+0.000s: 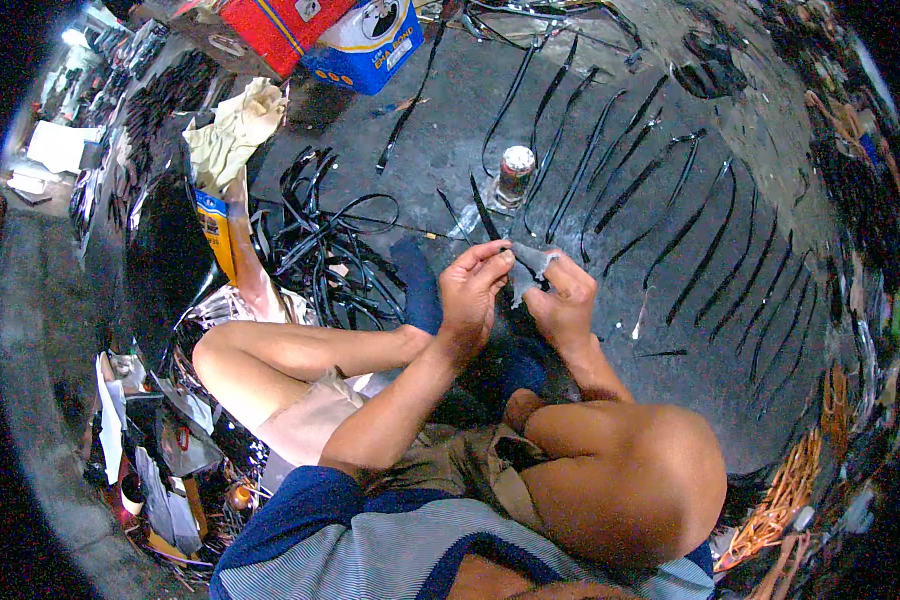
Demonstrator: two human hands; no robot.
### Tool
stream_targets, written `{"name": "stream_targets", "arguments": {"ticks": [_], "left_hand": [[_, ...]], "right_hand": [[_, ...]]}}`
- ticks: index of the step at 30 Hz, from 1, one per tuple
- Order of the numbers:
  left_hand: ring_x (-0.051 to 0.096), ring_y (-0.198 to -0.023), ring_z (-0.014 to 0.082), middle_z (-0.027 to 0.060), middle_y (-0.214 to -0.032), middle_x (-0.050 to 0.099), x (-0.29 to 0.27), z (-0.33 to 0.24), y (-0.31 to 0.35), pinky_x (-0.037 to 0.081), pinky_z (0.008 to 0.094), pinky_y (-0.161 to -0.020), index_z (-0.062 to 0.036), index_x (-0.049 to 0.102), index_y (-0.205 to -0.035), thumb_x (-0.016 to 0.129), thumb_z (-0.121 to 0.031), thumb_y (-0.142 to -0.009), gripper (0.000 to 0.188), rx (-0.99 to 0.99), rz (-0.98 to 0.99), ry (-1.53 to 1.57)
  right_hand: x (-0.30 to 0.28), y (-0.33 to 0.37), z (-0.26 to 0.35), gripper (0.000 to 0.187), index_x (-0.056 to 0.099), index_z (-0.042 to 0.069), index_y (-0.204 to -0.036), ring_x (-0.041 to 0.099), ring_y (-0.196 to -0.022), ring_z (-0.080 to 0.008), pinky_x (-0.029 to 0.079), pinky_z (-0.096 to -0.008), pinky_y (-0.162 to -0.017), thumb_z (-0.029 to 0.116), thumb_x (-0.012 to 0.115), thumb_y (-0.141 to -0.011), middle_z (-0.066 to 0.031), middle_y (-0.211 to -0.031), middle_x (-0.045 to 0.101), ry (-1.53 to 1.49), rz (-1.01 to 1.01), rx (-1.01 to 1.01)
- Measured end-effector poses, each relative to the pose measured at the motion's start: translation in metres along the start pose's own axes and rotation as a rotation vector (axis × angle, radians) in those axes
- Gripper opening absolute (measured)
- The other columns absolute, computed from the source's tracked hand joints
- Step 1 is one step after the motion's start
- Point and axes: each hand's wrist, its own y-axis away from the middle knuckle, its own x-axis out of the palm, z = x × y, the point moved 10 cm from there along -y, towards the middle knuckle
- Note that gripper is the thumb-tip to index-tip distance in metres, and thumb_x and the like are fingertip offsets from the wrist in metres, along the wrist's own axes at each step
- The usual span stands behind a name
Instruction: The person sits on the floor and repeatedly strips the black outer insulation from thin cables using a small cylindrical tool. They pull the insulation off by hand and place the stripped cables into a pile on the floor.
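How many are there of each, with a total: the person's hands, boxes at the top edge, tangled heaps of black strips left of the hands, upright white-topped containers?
Hands (left hand, right hand): 2
Boxes (red box, blue box): 2
Tangled heap of black strips: 1
White-topped cylindrical container: 1
Total: 6

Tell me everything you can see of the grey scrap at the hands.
The grey scrap looks thin and soft, perhaps cloth, with ragged edges. It is crumpled, held in the fingers of the right hand above the dark floor. One end points toward the left hand's fingertips; whether they touch it is unclear. Another bit shows lower down.
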Motion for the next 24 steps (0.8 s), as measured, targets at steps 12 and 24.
{"name": "stream_targets", "arguments": {"ticks": [12,24], "left_hand": [[0.061,-0.073,0.0151,0.0082,-0.086,0.066,-0.030,-0.052,-0.091,0.051,0.0249,-0.068,0.0026,0.063,-0.096,0.066,-0.001,-0.085,0.012,0.039,-0.039,0.053],[0.057,-0.053,0.0137,0.0085,-0.071,0.066,-0.152,-0.021,-0.201,0.044,0.0219,-0.047,0.0030,0.068,-0.087,0.074,-0.003,-0.076,0.014,-0.085,-0.341,-0.304]], "right_hand": [[-0.023,0.027,-0.038,0.020,0.070,0.004,-0.083,0.059,-0.060,-0.0311,0.047,-0.0380,-0.056,0.010,0.069,-0.064,-0.0127,-0.068,0.059,0.118,0.126,0.163],[-0.139,0.306,-0.181,0.018,0.066,0.004,-0.081,0.060,-0.058,-0.0228,0.046,-0.0363,-0.054,0.017,0.073,-0.071,-0.0115,-0.069,0.064,0.251,0.376,0.854]]}}
